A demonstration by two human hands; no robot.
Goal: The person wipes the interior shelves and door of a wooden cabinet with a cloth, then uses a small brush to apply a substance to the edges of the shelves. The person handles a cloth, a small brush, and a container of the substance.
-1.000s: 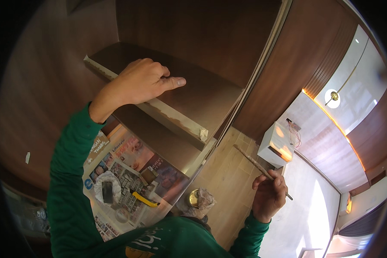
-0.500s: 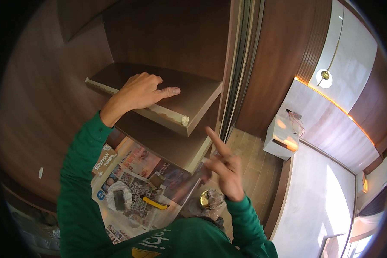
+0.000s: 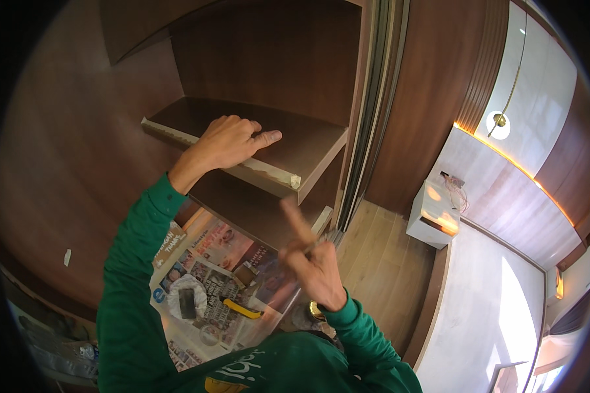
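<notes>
My left hand (image 3: 228, 143) lies over the front edge of a brown shelf (image 3: 295, 128), its fingers bent on top and its thumb stretched out, holding nothing. Along the shelf's front edge runs a pale, uneven strip (image 3: 265, 171) that looks like masking tape, with a crumpled bit (image 3: 295, 181) near the right corner. Just below that corner, my right hand (image 3: 316, 270) points upward with its index finger stretched and the others bent. It is blurred, and I see nothing held in it. A lower shelf (image 3: 233, 208) is partly hidden by my arm and hand.
Printed paper (image 3: 219, 239) below carries a yellow-handled cutter (image 3: 244, 309), a dark block (image 3: 187, 303) on white cloth, a small brown block (image 3: 245, 274) and a clear round cup (image 3: 210, 335). A gold tin (image 3: 316, 310) stands beside it. Metal tracks (image 3: 364, 131) edge the cabinet.
My right hand has moved left, its index finger now below the shelf corner and its palm covering part of the tin. My left hand keeps its place on the shelf; the view has shifted slightly.
</notes>
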